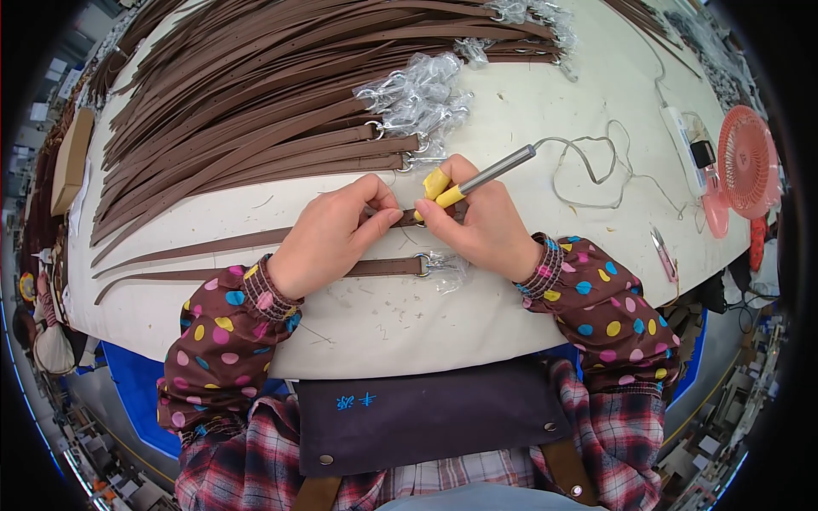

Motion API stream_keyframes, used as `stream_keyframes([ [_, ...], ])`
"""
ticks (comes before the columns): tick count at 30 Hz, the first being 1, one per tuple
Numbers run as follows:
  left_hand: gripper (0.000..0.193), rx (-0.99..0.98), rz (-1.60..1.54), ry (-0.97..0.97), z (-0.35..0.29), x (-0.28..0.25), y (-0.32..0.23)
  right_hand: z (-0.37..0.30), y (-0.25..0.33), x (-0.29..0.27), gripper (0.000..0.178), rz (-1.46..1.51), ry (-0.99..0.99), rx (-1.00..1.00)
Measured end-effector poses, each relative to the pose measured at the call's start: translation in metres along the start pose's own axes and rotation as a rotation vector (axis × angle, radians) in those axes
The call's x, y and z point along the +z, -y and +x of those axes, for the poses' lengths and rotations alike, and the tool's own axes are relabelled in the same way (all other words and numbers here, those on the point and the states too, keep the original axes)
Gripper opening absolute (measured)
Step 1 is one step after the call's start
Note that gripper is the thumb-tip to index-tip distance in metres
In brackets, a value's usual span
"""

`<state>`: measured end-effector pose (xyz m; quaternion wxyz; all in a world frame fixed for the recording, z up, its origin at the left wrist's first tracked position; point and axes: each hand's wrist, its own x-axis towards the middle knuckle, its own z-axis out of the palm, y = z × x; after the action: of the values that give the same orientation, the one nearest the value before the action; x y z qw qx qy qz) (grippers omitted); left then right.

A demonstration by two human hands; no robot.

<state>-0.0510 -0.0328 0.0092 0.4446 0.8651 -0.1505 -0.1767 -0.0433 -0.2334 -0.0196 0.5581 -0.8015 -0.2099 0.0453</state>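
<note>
My left hand [328, 234] is closed in a pinch on the end of a long brown strap [213, 244], which stretches away to the left over the table. My right hand [490, 226], with yellow wrapping on a finger, grips a corded pen-shaped tool like a soldering iron [498, 173], with a grey barrel and yellow grip. Its tip points down at the strap end, close to my left fingertips; the fingers partly hide the contact. A second brown strap [388, 267] lies nearer me, with a metal ring and plastic-wrapped hardware [446, 271] at its right end.
Beyond my hands lies a large pile of brown straps [230, 111] with plastic-wrapped clasps [417, 94]. The tool's cable [588, 180] loops right toward a white power strip [684, 149]. A pink fan [747, 157] and small snips [663, 255] sit on the white table [528, 328].
</note>
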Motion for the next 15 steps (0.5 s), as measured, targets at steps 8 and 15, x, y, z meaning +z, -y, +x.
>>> stream_keyframes([
  [8, 0.017, 0.003, -0.004, 0.004, 0.0003, -0.0003, -0.0002, 0.0, -0.0021, 0.0007, 0.024, -0.001, -0.007, -0.015],
  [15, 0.014, 0.024, -0.012, -0.01, 0.0029, 0.0025, 0.0055, 0.0, -0.0027, -0.0023, 0.022, 0.109, -0.062, 0.021],
])
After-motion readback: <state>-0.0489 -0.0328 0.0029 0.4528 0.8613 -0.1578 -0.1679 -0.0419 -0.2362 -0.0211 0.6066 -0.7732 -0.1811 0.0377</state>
